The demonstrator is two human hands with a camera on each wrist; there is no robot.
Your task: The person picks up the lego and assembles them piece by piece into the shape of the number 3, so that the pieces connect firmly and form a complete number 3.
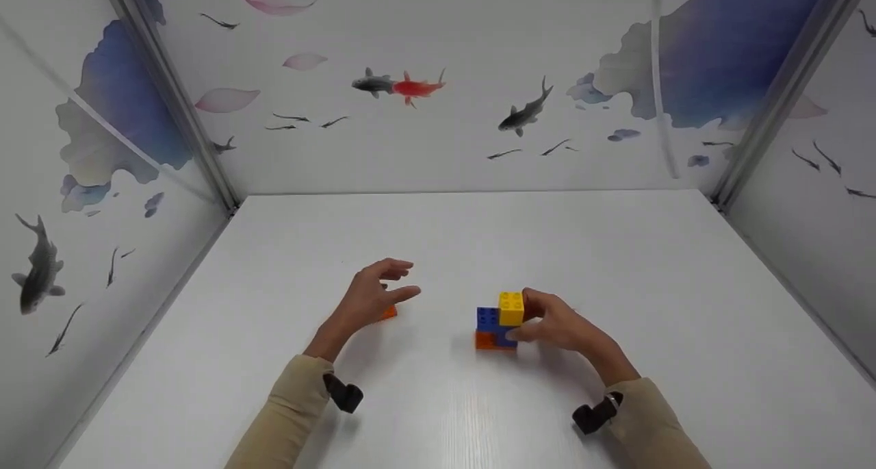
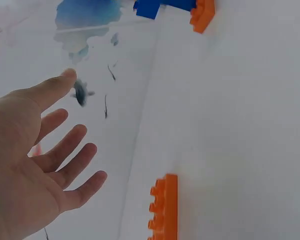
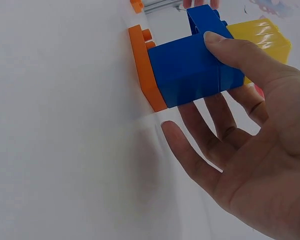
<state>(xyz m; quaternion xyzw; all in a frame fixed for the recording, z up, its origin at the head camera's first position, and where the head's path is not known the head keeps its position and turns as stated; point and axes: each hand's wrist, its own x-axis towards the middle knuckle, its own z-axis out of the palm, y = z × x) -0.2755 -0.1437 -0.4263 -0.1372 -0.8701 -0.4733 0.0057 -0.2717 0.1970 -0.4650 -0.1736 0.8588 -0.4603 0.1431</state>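
Note:
A small stack of toy building bricks stands on the table: an orange base plate (image 1: pixel 484 341), blue bricks (image 3: pixel 187 67) over it and a yellow brick (image 1: pixel 511 309) on top. My right hand (image 1: pixel 560 322) grips the stack from the right, its thumb on a blue brick and its fingers behind. To the left, my left hand (image 1: pixel 366 298) hovers with fingers spread and holds nothing. Below and beside it lies another orange studded plate (image 2: pixel 169 210), largely hidden by the hand in the head view.
The white table (image 1: pixel 438 250) carries the bricks. Walls printed with fish and petals close it in at the back (image 1: pixel 438 154) and both sides. A black wrist camera (image 1: pixel 343 392) sits at the left cuff, another wrist camera (image 1: pixel 594 415) at the right.

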